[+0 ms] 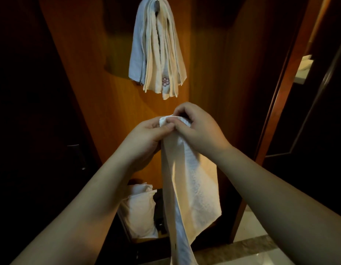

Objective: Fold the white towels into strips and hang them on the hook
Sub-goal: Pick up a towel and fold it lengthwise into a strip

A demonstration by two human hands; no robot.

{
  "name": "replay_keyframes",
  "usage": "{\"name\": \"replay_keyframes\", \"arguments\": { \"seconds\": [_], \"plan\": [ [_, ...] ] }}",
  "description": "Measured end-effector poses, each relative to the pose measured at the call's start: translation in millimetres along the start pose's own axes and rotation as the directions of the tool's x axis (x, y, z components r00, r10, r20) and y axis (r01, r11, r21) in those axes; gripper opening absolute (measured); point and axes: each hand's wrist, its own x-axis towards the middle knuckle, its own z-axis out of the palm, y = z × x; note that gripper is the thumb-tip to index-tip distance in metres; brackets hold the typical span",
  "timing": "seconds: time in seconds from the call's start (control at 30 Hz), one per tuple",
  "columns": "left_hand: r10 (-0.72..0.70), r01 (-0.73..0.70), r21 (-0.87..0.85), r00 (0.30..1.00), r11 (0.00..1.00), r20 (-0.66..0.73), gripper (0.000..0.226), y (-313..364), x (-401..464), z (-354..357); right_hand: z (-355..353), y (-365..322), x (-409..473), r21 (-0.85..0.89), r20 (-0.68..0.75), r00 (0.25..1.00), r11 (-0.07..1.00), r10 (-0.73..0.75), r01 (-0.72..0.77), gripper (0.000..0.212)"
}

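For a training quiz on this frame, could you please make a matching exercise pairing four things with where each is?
Things:
1. towel strip
2. hanging towels
3. hook
4. stacked towels

Places:
A. at the top of the wooden panel, under the draped cloth
B. low down, left of the dangling strip
C. pinched at its top by the left hand and right hand
D. draped high on the panel, above both hands

Pairs: 1-C, 2-D, 3-A, 4-B
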Motion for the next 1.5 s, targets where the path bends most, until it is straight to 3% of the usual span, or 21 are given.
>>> {"name": "replay_keyframes", "arguments": {
  "seconds": [0.1, 0.27, 0.43, 0.6, 0.67, 0.77, 0.93, 1.0, 1.07, 1.17, 1.33, 1.5],
  "plan": [
    [-0.038, 0.036, -0.024, 0.997, 0.999, -0.062, 0.023, 1.3, -3.6, -3.7, -13.2, 11.3, -5.0, 0.074, 0.041, 0.996, 0.994, 0.075, -0.077, 0.014],
    [-0.066, 0.062, -0.026, 0.986, 0.998, -0.154, 0.019, 4.9, -8.8, -12.5, -24.9, 40.5, -22.3, -0.024, 0.248, 0.936, 0.968, 0.248, -0.251, 0.014],
    [-0.063, 0.066, 0.016, 0.984, 0.998, -0.164, 0.019, 3.3, -16.3, -17.6, -33.7, 66.2, -41.7, -0.036, 0.585, 0.733, 0.914, 0.346, -0.403, 0.007],
    [-0.050, 0.067, 0.095, 0.983, 0.993, -0.178, 0.020, -3.5, -20.9, -29.0, -36.7, 74.9, -55.1, -0.214, 0.684, 0.608, 0.907, 0.404, -0.362, 0.011],
    [-0.069, 0.090, 0.100, 0.978, 0.991, -0.196, 0.018, -9.2, -24.6, -38.0, -43.9, 77.0, -54.0, -0.335, 0.601, 0.645, 0.882, 0.471, -0.332, 0.011],
    [-0.101, 0.122, 0.087, 0.971, 0.989, -0.216, 0.020, -22.3, -31.0, -45.7, -52.8, 76.9, -53.9, -0.419, 0.431, 0.770, 0.860, 0.471, -0.291, 0.021],
    [-0.093, 0.120, 0.083, 0.958, 0.989, -0.270, 0.020, -33.6, -41.7, -51.7, -44.8, 72.5, -69.1, -0.177, 0.194, 0.889, 0.906, 0.415, -0.385, 0.014],
    [-0.085, 0.112, 0.082, 0.956, 0.990, -0.281, 0.021, -38.8, -44.4, -49.0, -37.9, 70.4, -74.7, -0.040, 0.091, 0.887, 0.891, 0.454, -0.452, 0.009],
    [-0.065, 0.085, 0.052, 0.946, 0.995, -0.317, 0.022, -42.5, -45.8, -43.8, -30.1, 65.2, -76.9, 0.206, 0.023, 0.868, 0.848, 0.495, -0.489, 0.009],
    [-0.020, 0.030, 0.022, 0.922, 0.999, -0.386, 0.019, -46.1, -47.3, -37.2, -19.6, 58.4, -77.8, 0.475, -0.100, 0.845, 0.772, 0.526, -0.424, 0.029],
    [0.038, -0.034, 0.017, 0.862, 0.999, -0.506, 0.018, -54.3, -48.2, -15.8, -0.5, 51.1, -77.8, 0.350, -0.381, 0.766, 0.848, 0.518, -0.399, 0.035],
    [0.109, -0.127, 0.013, 0.794, 0.992, -0.599, 0.018, -54.5, -47.1, 1.4, 7.3, 56.1, -83.1, 0.172, -0.438, 0.789, 0.902, 0.430, -0.396, 0.036]
  ]
}}
